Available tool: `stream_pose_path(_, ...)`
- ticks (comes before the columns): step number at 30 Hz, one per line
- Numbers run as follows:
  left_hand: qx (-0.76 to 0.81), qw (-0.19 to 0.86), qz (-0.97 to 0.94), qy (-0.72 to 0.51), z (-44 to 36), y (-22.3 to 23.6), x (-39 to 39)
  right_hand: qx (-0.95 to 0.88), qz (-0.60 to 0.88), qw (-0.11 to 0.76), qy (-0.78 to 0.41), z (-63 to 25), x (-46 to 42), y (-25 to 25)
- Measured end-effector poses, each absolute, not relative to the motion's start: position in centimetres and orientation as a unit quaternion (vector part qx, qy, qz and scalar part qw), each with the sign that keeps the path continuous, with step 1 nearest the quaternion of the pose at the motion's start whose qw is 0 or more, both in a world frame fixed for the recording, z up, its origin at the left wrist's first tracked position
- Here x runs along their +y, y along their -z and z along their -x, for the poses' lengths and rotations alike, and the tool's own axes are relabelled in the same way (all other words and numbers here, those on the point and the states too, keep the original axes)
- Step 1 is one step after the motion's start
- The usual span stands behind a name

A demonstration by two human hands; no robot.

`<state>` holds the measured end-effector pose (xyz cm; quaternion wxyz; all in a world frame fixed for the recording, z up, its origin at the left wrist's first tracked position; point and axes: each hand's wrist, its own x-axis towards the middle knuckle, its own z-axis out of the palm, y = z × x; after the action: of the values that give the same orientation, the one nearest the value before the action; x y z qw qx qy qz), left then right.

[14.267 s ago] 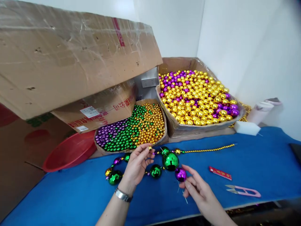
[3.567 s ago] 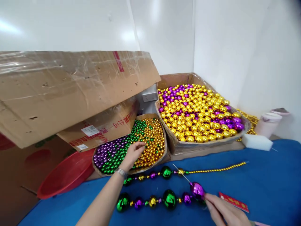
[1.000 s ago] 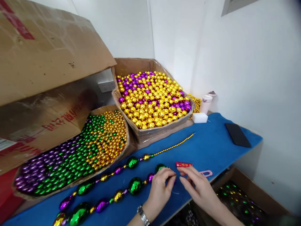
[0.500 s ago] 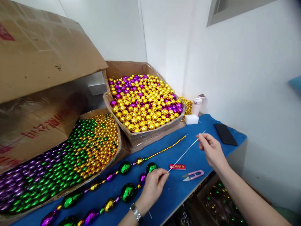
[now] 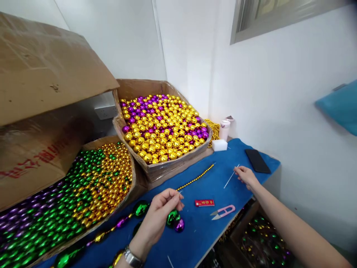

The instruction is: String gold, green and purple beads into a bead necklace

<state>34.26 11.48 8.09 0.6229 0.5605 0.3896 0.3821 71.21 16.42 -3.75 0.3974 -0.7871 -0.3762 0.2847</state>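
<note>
My left hand (image 5: 163,208) is closed in a pinch over the blue-covered table. A short end of white thread (image 5: 180,192) pokes from its fingertips. Below the fingers hang a large green bead (image 5: 173,217) and a purple bead (image 5: 180,225) of a string. Farther right, my right hand (image 5: 245,175) pinches a thin needle (image 5: 231,177) that slants down to the left. On the cloth lies a strand of small gold beads (image 5: 196,178). Behind my left hand runs a string of large green, purple and gold beads (image 5: 120,222), partly hidden.
Pink thread snips (image 5: 223,212) and a red packet (image 5: 204,203) lie between the hands. A black phone (image 5: 257,160) is at the right. Cartons of gold and purple balls (image 5: 164,128) and mixed beads (image 5: 103,178) line the back. A white block (image 5: 219,145) stands near a cup (image 5: 224,130).
The taut white line between my hands is gone. My left hand has moved left, closer to the bead strings, and lifted beads. The right still pinches the needle. The view has shifted right.
</note>
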Motion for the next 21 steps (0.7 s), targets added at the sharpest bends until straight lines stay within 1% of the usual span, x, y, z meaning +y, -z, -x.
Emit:
stream_pose_path(6, 0.402, 0.596, -0.575, -0.39, -34.2, -11.4, 12.0, -0.475, 0.834, 0.222, -0.169, -72.1, 17.1, 2.8)
stream_pose_path(10, 0.402, 0.625, -0.53, -0.408, -34.5, -12.1, 12.2, -0.584, 0.795, 0.139, -0.091, -70.1, 19.1, 2.2)
stream_pose_path(13, 0.4, 0.647, -0.487, -0.43, -34.5, -12.2, 12.2, -0.655, 0.748, 0.092, -0.056, -67.8, 21.2, 2.1)
stream_pose_path(17, 0.407, 0.656, -0.453, -0.447, -33.8, -11.9, 12.0, -0.701, 0.712, 0.047, -0.021, -65.7, 23.2, 1.9)
stream_pose_path(21, 0.418, 0.642, -0.442, -0.466, -32.5, -11.5, 11.7, -0.714, 0.698, 0.037, -0.02, -65.2, 23.6, 1.4)
